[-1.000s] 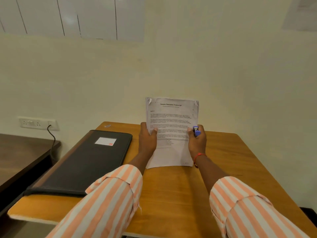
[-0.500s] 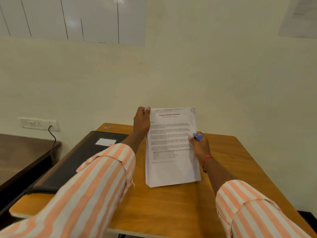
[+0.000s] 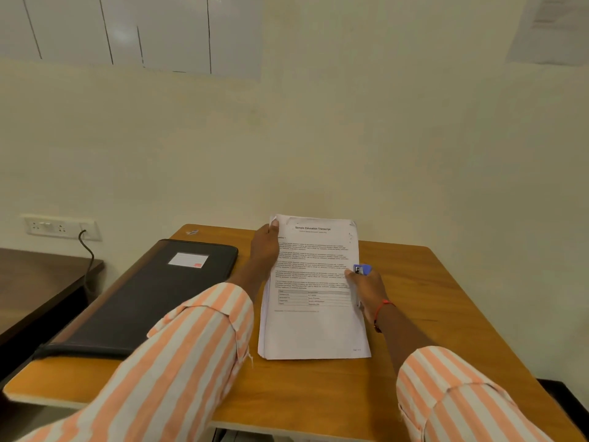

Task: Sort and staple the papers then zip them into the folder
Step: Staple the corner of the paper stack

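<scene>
Nearest you, your two orange-and-white striped sleeves [image 3: 178,362] reach out over the wooden table [image 3: 318,397]. Between them the stack of papers [image 3: 314,327] sits in the middle of the table with its near edge down on the wood. The top sheet is a printed page headed "Sample Education Transcript", and the far end seems raised a little.

Your right hand [image 3: 366,291], with a red thread [image 3: 381,311] at the wrist, is at the stack's right edge. Its fingers are curled round a small blue stapler [image 3: 361,269] and its thumb lies on the top sheet. Farther out, your left hand [image 3: 266,247] pinches the stack's far left corner, thumb on top and fingers behind.

Left of the papers, apart from them, the black zip folder [image 3: 143,301] lies flat and closed, with a white label [image 3: 188,260] near its far end. Beyond it a small item [image 3: 192,232], too small to identify, rests at the table's far left corner. On the wall behind, a cable [image 3: 87,250] hangs from a socket strip [image 3: 60,226].
</scene>
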